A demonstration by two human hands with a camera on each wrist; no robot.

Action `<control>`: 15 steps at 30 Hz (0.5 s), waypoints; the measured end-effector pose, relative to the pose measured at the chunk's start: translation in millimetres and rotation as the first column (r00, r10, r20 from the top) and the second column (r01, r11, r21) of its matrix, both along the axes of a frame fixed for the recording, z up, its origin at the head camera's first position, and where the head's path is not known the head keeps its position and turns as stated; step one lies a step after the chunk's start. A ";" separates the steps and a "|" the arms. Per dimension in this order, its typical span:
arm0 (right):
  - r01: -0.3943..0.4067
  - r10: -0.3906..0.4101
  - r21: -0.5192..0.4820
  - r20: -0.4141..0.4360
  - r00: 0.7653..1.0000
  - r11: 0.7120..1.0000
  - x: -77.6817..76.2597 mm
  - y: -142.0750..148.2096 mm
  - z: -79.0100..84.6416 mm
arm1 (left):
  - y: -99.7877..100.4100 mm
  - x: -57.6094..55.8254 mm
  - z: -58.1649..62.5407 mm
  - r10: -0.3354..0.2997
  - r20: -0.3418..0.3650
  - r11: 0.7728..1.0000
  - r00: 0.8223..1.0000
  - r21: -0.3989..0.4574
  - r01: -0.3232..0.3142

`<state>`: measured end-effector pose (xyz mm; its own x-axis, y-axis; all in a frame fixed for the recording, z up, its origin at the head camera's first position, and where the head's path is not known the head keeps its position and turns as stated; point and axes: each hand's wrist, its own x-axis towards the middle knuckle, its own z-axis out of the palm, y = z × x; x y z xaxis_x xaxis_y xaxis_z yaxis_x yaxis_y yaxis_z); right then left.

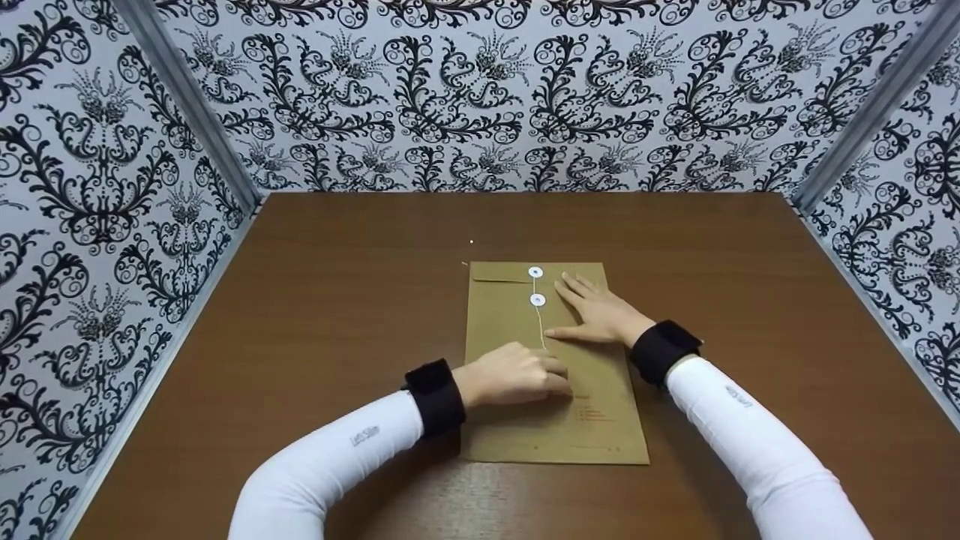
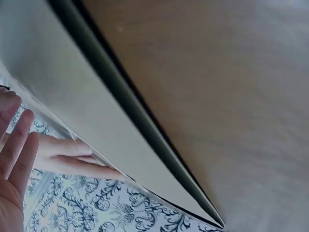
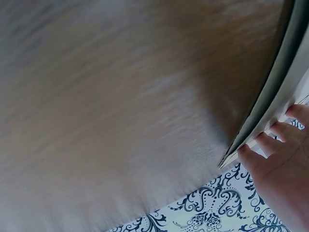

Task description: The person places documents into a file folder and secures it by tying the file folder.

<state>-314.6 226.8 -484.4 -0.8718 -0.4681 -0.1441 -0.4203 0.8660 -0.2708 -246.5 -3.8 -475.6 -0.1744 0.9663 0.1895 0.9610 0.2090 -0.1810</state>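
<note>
A brown kraft envelope (image 1: pixel 499 319) lies flat on the table, its flap at the far end. Two white round paper buttons (image 1: pixel 538 300) sit in line on it, one on the flap and one just below. A thin white string (image 1: pixel 540 324) links them and runs toward me to my left hand (image 1: pixel 514 375). That hand is curled above the envelope's middle and seems to pinch the string; its fingertips are hidden in the head view. My right hand (image 1: pixel 600 311) rests on the envelope's right side with fingers spread. Its fingers (image 3: pixel 265 145) touch the paper in the right wrist view.
The brown wooden table (image 1: pixel 337 300) extends on all sides of the envelope. Patterned wall panels (image 1: pixel 480 97) with grey metal corner posts (image 1: pixel 202 112) enclose its back and sides. A tiny white speck (image 1: pixel 471 241) lies beyond the envelope's far edge.
</note>
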 end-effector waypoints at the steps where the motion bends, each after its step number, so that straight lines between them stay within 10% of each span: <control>1: 0.000 0.000 0.002 0.001 1.000 1.000 -0.1 0.0 0.0 | -1.3 -1.3 -0.5 0.008 0.001 1.000 1.000 0.014 -0.008; 15: -0.001 0.001 0.006 0.002 1.000 1.000 -1.5 -0.8 -0.5 | -23.7 -31.5 -9.6 0.244 -0.009 0.962 0.970 0.130 -0.241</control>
<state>-316.2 226.0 -484.9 -0.8712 -0.4678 -0.1491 -0.4202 0.8675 -0.2663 -278.0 -27.4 -485.3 -0.3945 0.8632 0.3151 0.8742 0.4582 -0.1605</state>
